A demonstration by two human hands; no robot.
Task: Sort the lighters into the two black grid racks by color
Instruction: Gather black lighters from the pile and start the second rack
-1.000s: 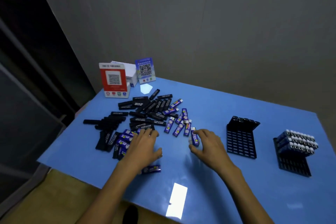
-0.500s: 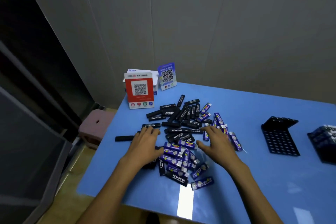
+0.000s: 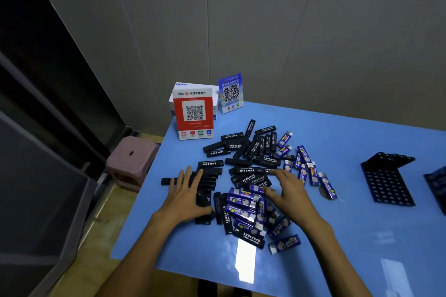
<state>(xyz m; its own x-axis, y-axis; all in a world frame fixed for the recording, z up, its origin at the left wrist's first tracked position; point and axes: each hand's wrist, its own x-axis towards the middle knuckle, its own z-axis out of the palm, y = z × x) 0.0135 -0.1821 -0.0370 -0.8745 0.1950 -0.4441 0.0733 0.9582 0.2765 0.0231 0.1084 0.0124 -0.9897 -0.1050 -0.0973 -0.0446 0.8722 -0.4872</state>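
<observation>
Both hands lie flat, fingers spread, on the lighters, which point every way, below the red ICBC sign: left hand, right hand.

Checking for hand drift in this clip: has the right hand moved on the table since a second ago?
Yes. The right hand has gone left, away from the black grid rack and into the lighter pile, where it lies flat on the lighters.

A red QR sign and a blue QR sign stood at the blue desk's far corner; a pink stool sat beside it.
</observation>
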